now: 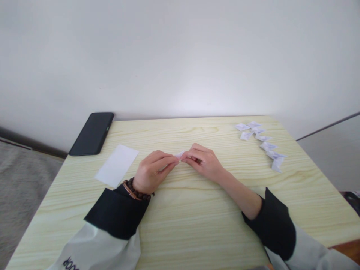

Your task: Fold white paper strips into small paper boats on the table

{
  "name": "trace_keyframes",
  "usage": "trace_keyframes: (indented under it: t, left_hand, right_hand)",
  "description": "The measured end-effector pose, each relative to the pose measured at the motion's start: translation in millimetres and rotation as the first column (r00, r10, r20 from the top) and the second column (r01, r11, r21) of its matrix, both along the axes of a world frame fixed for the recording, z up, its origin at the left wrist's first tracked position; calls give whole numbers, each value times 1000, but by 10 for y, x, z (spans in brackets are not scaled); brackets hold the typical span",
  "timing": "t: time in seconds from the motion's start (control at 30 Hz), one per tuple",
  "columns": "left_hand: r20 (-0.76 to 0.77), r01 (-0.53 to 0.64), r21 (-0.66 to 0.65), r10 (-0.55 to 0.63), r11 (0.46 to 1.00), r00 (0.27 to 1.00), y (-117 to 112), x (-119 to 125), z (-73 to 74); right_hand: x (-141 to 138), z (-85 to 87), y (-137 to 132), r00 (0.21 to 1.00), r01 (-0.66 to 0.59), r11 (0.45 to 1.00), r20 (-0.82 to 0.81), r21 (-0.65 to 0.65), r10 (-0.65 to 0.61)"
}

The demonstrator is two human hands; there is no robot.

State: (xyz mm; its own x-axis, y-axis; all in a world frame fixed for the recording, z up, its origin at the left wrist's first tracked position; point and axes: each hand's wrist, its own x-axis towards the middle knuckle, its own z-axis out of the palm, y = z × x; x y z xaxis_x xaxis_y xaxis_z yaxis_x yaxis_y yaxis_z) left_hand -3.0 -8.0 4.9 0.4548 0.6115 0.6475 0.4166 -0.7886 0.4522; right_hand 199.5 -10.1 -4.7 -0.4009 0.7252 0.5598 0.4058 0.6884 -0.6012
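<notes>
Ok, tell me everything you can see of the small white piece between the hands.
The small white piece looks like paper. The left hand and right hand pinch it from either side, around the middle of the wood-grain table. Only a pale sliver shows; its full shape and folds are hidden. Whether it touches the tabletop is unclear.

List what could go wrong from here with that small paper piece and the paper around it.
The small paper piece is pinched by the left hand and right hand at once, so uneven pulling might crease or tear it.
The black left cuff is close to the flat white sheet and could drag it.
The folded paper pieces lie loose and bunched; a wide swing of the right arm might scatter them.
</notes>
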Motion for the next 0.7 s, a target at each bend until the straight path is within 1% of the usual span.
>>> trace_keyframes:
  t: [0.07, 0.17, 0.3, 0.4, 0.5, 0.6, 0.7]
  left_hand:
    - [-10, -7, 35, 8, 999, 1000, 1, 1, -5]
    - [-8, -12, 46, 12, 999, 1000, 1, 3, 0]
    - [-15, -20, 31, 21, 999, 1000, -8, 6, 10]
    - [-30, -39, -13, 38, 999, 999, -22, 12, 18]
    - [-42, -43, -45, 41, 998, 998, -32, 21, 21]
    - [-43, -20, -38, 18, 999, 999, -31, 25, 15]
    - [-34, -10, -45, 9, 999, 999, -26, 21, 3]
  right_hand:
    - [-2, -1, 10, 999, 13, 1000, -42, -12, -14]
    - [-6, 4, 20, 995, 14, 999, -102, -49, -19]
    - [-8, 29, 15, 991, -2, 994, -135, -112, -13]
    - [-11, 35, 4, 990, -2, 989, -136, -149, -19]
    - [-16, 28, -2, 995, -5, 995, -101, -102, -5]
    - [-18, 25, -1, 997, -10, 999, -82, -48, 6]
    - [-15, 27, 3, 996, -19, 999, -93, -39, 15]
